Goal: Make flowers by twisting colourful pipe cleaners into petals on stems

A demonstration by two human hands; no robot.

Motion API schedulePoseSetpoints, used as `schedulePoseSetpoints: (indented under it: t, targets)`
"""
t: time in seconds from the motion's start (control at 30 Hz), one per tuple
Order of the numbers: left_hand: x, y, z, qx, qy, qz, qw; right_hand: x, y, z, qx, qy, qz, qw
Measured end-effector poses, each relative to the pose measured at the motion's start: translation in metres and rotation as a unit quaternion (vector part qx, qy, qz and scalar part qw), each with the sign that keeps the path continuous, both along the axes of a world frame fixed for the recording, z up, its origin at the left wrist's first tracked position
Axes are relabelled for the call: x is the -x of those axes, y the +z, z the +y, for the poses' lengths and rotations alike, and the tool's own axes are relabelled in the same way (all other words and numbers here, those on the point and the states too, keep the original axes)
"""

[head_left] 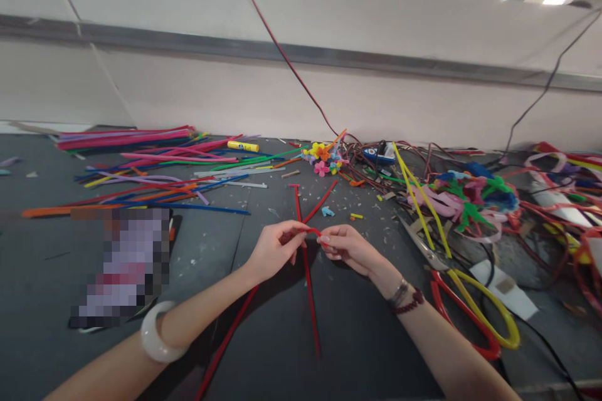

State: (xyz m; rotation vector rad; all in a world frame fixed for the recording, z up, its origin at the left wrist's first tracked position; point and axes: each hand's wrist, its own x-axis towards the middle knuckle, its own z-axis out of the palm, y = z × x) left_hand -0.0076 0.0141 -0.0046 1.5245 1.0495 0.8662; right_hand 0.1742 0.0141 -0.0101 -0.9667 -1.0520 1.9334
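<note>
Both forearms come in from the table's near edge, the left wearing a white bangle (157,333), the right wearing bracelets (408,301). Ahead of them, over the middle of the table (367,351), the left hand (277,250) and right hand (348,247) face each other, just apart. Each has thumb and forefinger pinched on the red stems (310,301), a short curved piece bridging the gap between them. Two lengths cross close to the left fingertips; one runs toward the near edge, the other slants out under the left forearm. How they join is hidden by the fingers.

Right of the right hand, open scissors (433,258) lie with handles toward the near edge, yellow stems (416,200) bent across the blades. Beyond, toward the far right corner, sits a colourful tangle (470,219). Flowers (322,151) stand by the middle of the far edge, a yellow tube (243,146) left of them. Loose stems (188,153) and a bundle (126,138) fill the far left. A pixelated object (126,269) lies left of the left hand.
</note>
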Motion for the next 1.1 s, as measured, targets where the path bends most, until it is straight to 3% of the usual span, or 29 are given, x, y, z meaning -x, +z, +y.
schedulePoseSetpoints:
  t: [0.23,0.33,0.47,0.6,0.93,1.1]
  targets:
    - [0.0,-0.004,0.0,0.025,-0.042,0.006,0.999,0.004,-0.006,0.003,-0.038,-0.066,-0.029,0.997]
    - [0.0,-0.007,-0.001,0.039,-0.061,0.006,0.997,0.006,-0.006,0.0,-0.111,-0.092,-0.103,0.984]
    - [-0.002,-0.009,-0.001,0.048,-0.074,0.001,0.996,0.006,-0.004,-0.005,-0.272,-0.108,-0.191,0.937]
    - [-0.004,-0.008,0.001,0.039,-0.072,-0.006,0.997,0.006,-0.007,-0.008,-0.369,-0.13,-0.266,0.881]
    - [-0.007,-0.014,0.006,0.064,-0.059,-0.033,0.996,0.005,-0.018,-0.009,-0.508,-0.121,-0.347,0.779]
    - [-0.007,-0.01,0.006,0.079,-0.049,-0.053,0.994,0.005,-0.012,-0.011,-0.524,-0.132,-0.329,0.775]
